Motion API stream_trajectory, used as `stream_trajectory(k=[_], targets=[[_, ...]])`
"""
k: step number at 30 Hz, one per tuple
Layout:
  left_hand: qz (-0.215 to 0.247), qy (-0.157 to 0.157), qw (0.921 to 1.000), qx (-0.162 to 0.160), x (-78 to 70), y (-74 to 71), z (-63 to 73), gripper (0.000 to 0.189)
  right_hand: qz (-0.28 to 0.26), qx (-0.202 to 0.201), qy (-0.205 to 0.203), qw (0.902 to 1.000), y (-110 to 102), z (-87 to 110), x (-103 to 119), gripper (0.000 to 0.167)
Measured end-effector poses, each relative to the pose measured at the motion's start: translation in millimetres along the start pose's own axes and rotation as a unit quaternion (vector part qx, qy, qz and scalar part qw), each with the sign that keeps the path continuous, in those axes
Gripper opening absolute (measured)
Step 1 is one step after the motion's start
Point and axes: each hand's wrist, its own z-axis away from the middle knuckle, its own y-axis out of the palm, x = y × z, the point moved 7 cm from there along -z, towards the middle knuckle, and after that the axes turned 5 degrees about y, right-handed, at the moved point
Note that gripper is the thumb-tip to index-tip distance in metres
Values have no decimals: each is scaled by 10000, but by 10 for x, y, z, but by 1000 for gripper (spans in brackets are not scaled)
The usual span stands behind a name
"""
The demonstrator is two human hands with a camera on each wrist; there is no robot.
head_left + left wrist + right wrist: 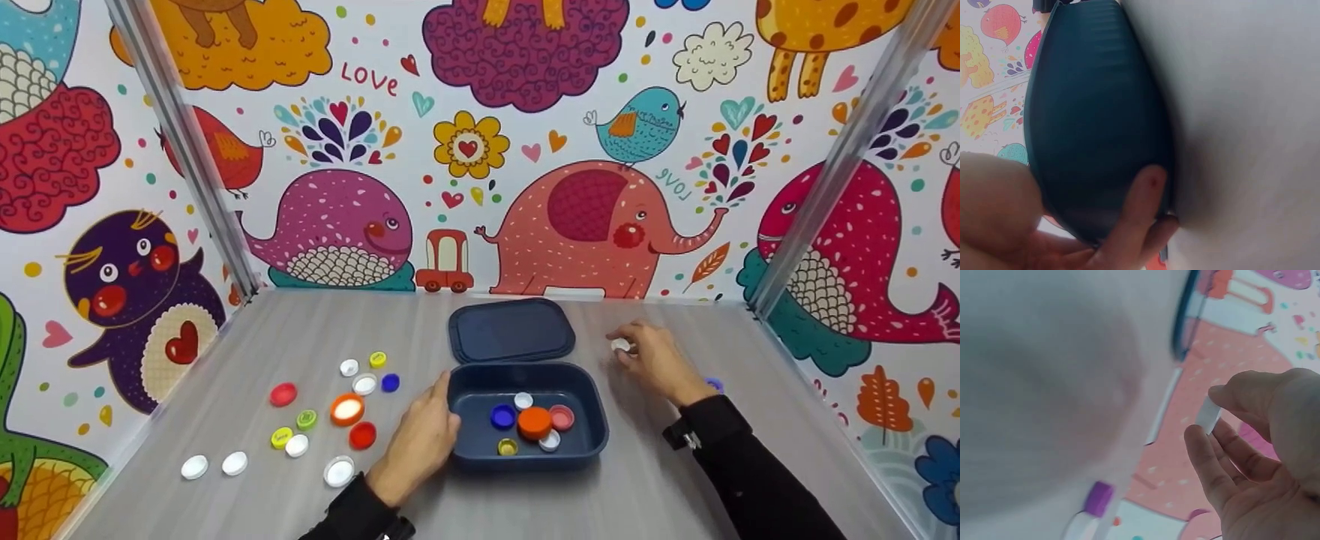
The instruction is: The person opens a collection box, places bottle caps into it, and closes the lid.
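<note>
A dark blue plastic box [525, 462] stands open on the table, with several bottle caps inside, among them an orange cap [535, 423], a blue cap [502, 416] and a pink cap [561, 418]. My left hand [420, 431] grips the box at its left end; in the left wrist view its fingers lie against the outer wall [1095, 112]. Right of the box, my right hand [658, 364] pinches a white bottle cap [1207, 415] between thumb and fingertips, held above the table.
Behind the box lies its dark blue lid [512, 330]. Several loose caps are spread to the left, including a red cap [362, 435] and a white cap [194, 467]. A purple cap [713, 385] sits beyond the right wrist. Printed panels [465, 262] wall in the table.
</note>
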Motion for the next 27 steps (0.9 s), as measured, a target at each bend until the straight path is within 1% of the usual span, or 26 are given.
stream_trajectory(k=[5, 8, 11, 13, 19, 27], targets=[[25, -95, 10000, 15, 3, 1, -2, 63, -275, -63, -96, 9996, -48, 123, 272, 30], [70, -190, 9998, 21, 10, -1, -11, 64, -431, -153, -299, 9985, -69, 222, 449, 30], [111, -239, 9996, 56, 18, 2, -19, 64, -407, -174, -510, 9977, -75, 336, 610, 31], [142, -248, 9996, 69, 19, 5, -19, 64, -368, -71, -597, 9975, -63, 412, 699, 31], [174, -225, 9996, 56, 6, 7, -14, 64, -306, 503, -796, 9951, 20, 615, 885, 30], [182, -230, 9995, 106, -8, 3, -13, 63, -156, 893, -1269, 9878, 121, 780, 1022, 33]])
